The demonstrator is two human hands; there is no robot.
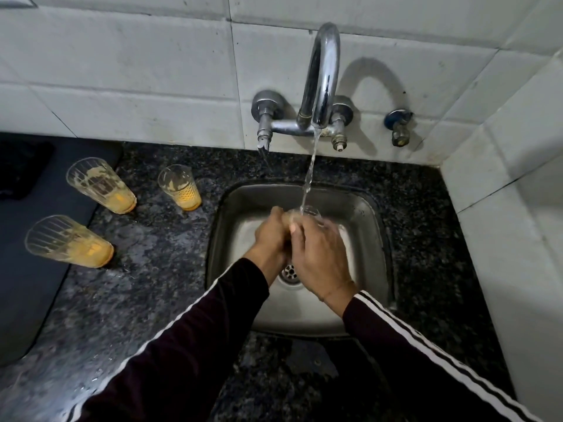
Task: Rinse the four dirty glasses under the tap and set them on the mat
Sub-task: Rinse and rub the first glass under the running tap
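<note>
The bench (146,300) carries a dark mat (36,287) at its left edge and a steel sink (365,214) to the right. Over the sink, both hands (300,242) curl round one glass (313,216) under the tap (323,74) stream. Three dirty glasses (100,185) stand left of the sink, two at the mat's edge.

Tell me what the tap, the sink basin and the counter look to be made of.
Tap: chromed metal, mirror-bright with reflections. Sink basin: probably stainless steel, a dull brushed grey sheen. Counter: apparently polished granite or similar stone, dark and speckled with a faint gloss.
</note>
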